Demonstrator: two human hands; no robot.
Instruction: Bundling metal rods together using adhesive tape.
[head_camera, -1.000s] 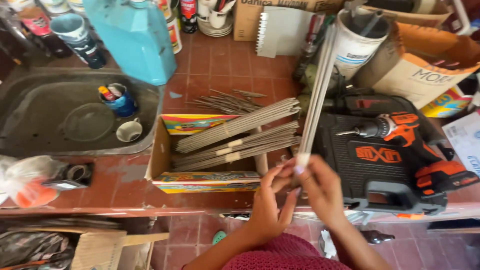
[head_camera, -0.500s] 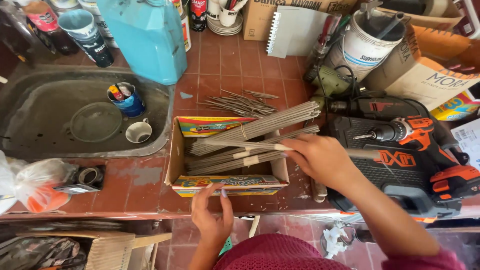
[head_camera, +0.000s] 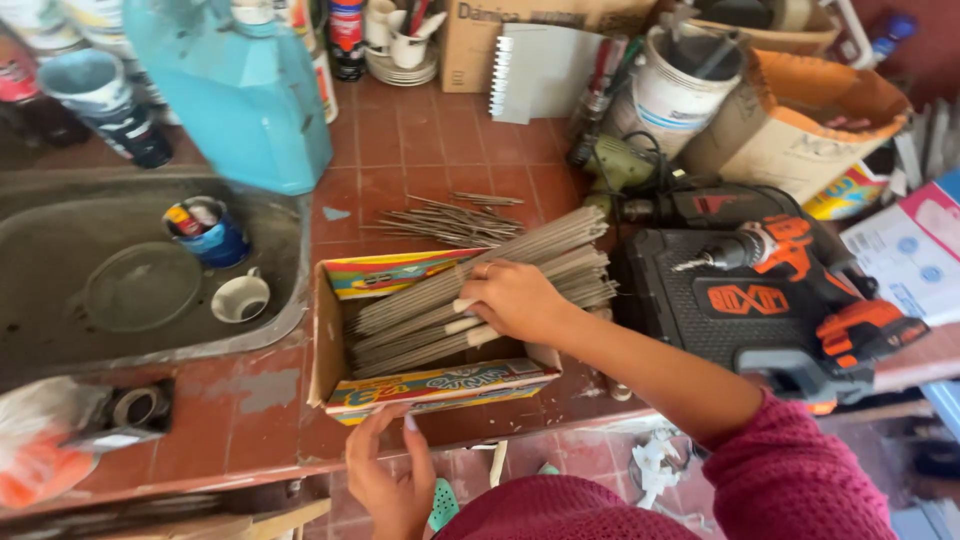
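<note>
While the left hand (head_camera: 392, 478) steadies the box (head_camera: 325, 345), the right hand (head_camera: 512, 298) presses grey sticks (head_camera: 440, 300).

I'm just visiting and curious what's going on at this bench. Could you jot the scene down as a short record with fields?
setting: red tiled counter with a metal sink on one side
right hand: resting on a bundle of thin grey rods, fingers curled over them
rods: lying slanted in an open cardboard box, ends sticking out past its edge
left hand: at the counter's front edge, just below the box
beside the box: orange and black power drill on its dark case
behind: loose rods, large blue jug
</note>
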